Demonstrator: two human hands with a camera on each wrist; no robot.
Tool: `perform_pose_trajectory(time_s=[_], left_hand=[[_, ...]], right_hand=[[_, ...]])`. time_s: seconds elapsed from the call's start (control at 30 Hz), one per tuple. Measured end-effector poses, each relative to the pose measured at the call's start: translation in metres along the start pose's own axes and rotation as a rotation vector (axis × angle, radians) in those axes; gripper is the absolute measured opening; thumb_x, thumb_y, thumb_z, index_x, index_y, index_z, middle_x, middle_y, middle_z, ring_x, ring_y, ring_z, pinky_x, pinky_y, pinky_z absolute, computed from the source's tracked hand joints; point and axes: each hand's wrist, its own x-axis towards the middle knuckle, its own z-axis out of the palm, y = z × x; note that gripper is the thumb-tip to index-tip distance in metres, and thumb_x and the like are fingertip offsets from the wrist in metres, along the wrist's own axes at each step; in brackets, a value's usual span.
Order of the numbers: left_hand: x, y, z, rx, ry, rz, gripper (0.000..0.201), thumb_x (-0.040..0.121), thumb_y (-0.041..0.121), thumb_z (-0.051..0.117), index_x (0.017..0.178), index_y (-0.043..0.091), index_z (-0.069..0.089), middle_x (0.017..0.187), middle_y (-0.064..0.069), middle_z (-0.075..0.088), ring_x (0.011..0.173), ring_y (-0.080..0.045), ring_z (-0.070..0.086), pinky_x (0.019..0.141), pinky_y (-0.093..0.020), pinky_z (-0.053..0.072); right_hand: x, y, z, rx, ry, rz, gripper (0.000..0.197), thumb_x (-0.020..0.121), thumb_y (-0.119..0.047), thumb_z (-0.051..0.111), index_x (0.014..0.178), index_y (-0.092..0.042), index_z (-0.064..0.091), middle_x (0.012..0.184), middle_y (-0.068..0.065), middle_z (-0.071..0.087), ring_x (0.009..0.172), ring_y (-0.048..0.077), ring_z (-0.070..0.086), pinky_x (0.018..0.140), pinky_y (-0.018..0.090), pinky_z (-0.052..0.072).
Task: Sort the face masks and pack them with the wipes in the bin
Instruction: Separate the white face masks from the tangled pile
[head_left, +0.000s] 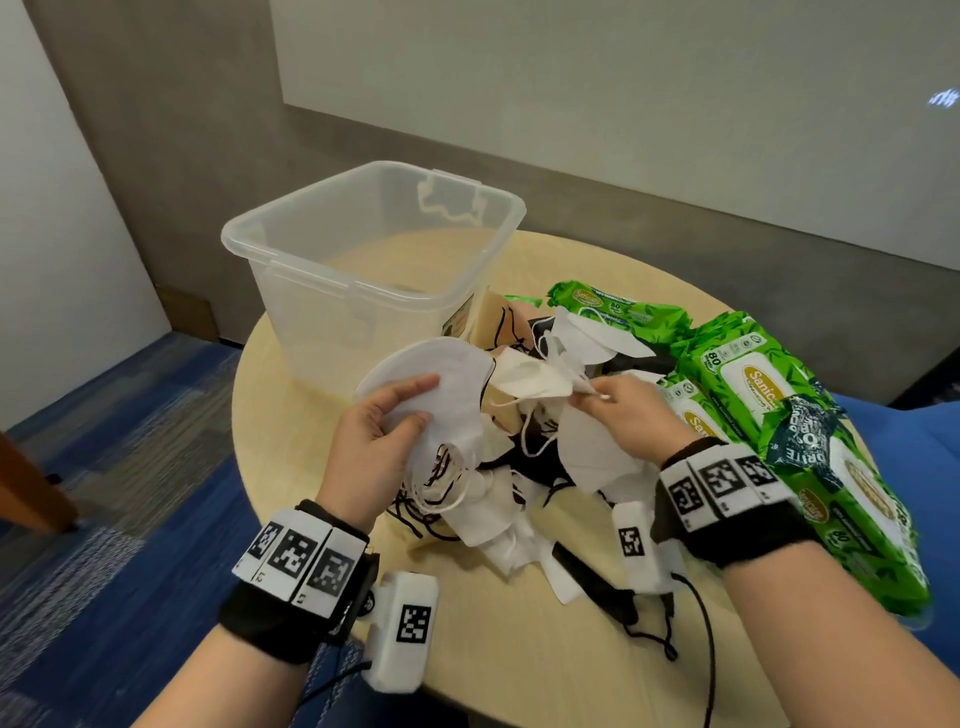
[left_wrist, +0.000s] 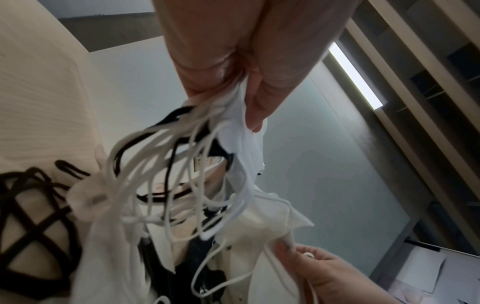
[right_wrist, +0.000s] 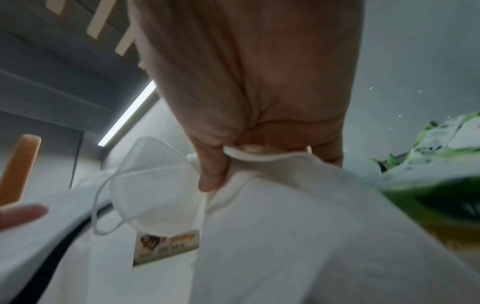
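Left hand (left_wrist: 233, 67) fills the upper frame, fingers and thumb pinching the edge of a white face mask (left_wrist: 244, 156) whose white ear loops (left_wrist: 161, 164) hang below in a tangle with black loops (left_wrist: 33, 230). A cream mask (left_wrist: 262, 222) lies lower right, its corner pinched by the right hand (left_wrist: 327, 273). A pale wood-grain table (left_wrist: 39, 86) occupies the left side.

Clear, glossy plastic bin (head_left: 363, 244), smooth walls, slightly frosted. Round table (head_left: 291, 415) w/ pale wood-grain top, matt. White face masks (head_left: 431, 395) are soft matt non-woven cloth w/ thin elastic loops; some cream, some black. Green wipe packs (head_left: 810, 415): shiny crinkled plastic film, smooth white lid flaps. Blue carpet (head_left: 130, 441), rough texture.
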Motion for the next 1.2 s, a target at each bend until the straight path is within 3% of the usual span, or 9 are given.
perform_pose_trajectory(time_s=[0.17,0.33,0.4,0.5,0.6,0.77,0.93,1.1,1.2], left_hand=[[0.003,0.001,0.005,0.041,0.023,0.05,0.037,0.088,-0.004,0.053,0.104,0.027,0.064,0.116,0.01,0.062,0.115,-0.006,0.054,0.104,-0.03,0.04],[0.006,0.003,0.009,0.039,0.045,0.113,0.026,0.091,0.006,0.055,0.104,0.026,0.064,0.117,0.003,0.064,0.107,0.006,0.055,0.092,-0.011,0.041],[0.007,0.008,0.012,-0.018,0.041,0.104,0.016,0.088,0.025,0.059,0.103,0.025,0.065,0.112,0.007,0.066,0.1,0.009,0.057,0.087,-0.01,0.043],[0.006,0.013,0.02,-0.078,-0.011,0.068,0.055,0.064,0.071,0.057,0.098,0.031,0.069,0.098,0.016,0.069,0.102,-0.007,0.061,0.091,-0.032,0.047],[0.001,0.02,0.034,-0.185,-0.185,0.047,0.07,0.049,0.086,0.058,0.094,0.035,0.072,0.098,0.008,0.072,0.095,-0.012,0.066,0.076,-0.028,0.053],[-0.004,0.021,0.055,-0.186,-0.19,-0.017,0.06,0.056,0.048,0.08,0.107,0.019,0.067,0.104,-0.006,0.072,0.101,-0.026,0.066,0.088,-0.049,0.052],[-0.007,0.015,0.056,-0.246,-0.115,-0.014,0.043,0.065,0.008,0.068,0.108,0.006,0.064,0.104,-0.014,0.07,0.097,-0.025,0.067,0.08,-0.034,0.057],[-0.009,0.013,0.053,-0.219,-0.076,0.085,0.055,0.064,0.003,0.067,0.111,0.026,0.053,0.102,0.002,0.063,0.089,-0.009,0.065,0.073,-0.029,0.056],[-0.011,0.013,0.053,-0.293,-0.095,0.164,0.074,0.066,-0.008,0.064,0.122,0.035,0.041,0.109,0.004,0.058,0.093,-0.005,0.064,0.073,-0.024,0.054]], right_hand=[[-0.004,0.015,-0.018,0.294,0.133,-0.044,0.022,0.094,-0.02,0.051,0.088,-0.01,0.07,0.091,0.022,0.067,0.077,0.026,0.058,0.068,0.035,0.043],[-0.024,0.004,-0.033,0.718,0.171,-0.211,0.019,0.091,-0.007,0.053,0.085,-0.018,0.068,0.076,-0.005,0.069,0.074,0.011,0.06,0.069,0.031,0.052],[-0.03,0.001,-0.037,0.748,0.06,-0.283,0.015,0.088,-0.002,0.056,0.086,-0.009,0.069,0.075,-0.01,0.069,0.072,0.007,0.061,0.068,0.024,0.053],[-0.034,-0.002,-0.033,0.819,-0.086,-0.312,0.023,0.082,-0.006,0.063,0.102,0.005,0.066,0.089,0.003,0.07,0.083,0.018,0.063,0.074,0.029,0.054],[-0.036,-0.011,-0.024,0.884,-0.157,-0.308,0.028,0.08,-0.002,0.059,0.108,0.001,0.063,0.09,0.005,0.072,0.081,0.016,0.066,0.072,0.028,0.056],[-0.039,-0.023,-0.007,0.894,-0.131,-0.307,0.019,0.086,0.005,0.056,0.102,-0.003,0.061,0.083,0.002,0.069,0.078,0.014,0.063,0.069,0.024,0.054],[-0.037,-0.018,0.001,0.754,0.056,-0.194,0.022,0.079,0.0,0.068,0.086,-0.018,0.058,0.08,0.01,0.054,0.072,0.022,0.049,0.065,0.032,0.043],[-0.047,-0.024,-0.003,0.745,0.438,-0.31,0.022,0.074,-0.009,0.07,0.079,-0.027,0.058,0.078,0.002,0.052,0.067,0.006,0.048,0.063,0.019,0.042],[-0.055,-0.033,-0.006,0.583,0.413,-0.455,0.017,0.071,-0.016,0.069,0.079,-0.03,0.063,0.078,0.002,0.055,0.066,0.005,0.047,0.062,0.014,0.038]])
